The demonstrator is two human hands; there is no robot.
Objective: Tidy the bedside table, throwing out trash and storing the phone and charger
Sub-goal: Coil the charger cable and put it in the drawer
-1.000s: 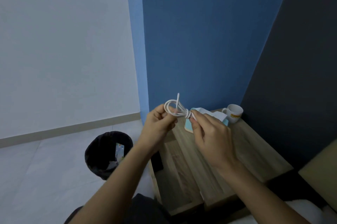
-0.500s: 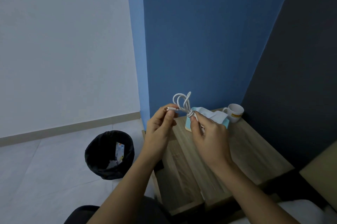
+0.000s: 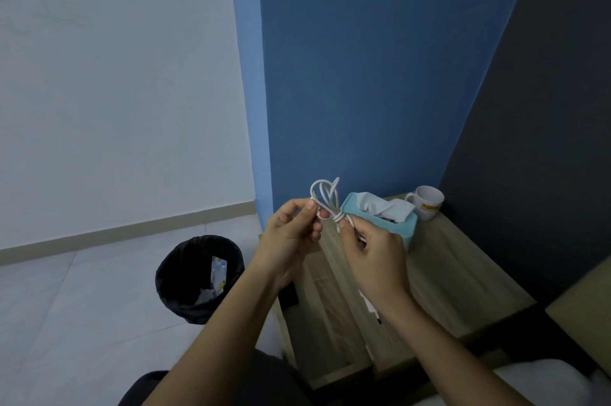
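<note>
Both hands held the white charger cable (image 3: 325, 199) above the wooden counter (image 3: 463, 273): the left hand (image 3: 291, 240) pinched its end, the right hand (image 3: 373, 253) closed on the knotted coil. Beyond stood a tissue box (image 3: 401, 230) and mug (image 3: 426, 202) (far corner, blue wall). A black bin (image 3: 185, 273) sat on the floor, left.

white cable (image 3: 325, 199), teal tissue box (image 3: 405, 228), white mug (image 3: 428, 202) with a yellow label, black bin (image 3: 178, 276), light woodgrain table (image 3: 463, 273), blue wall (image 3: 363, 58)
</note>
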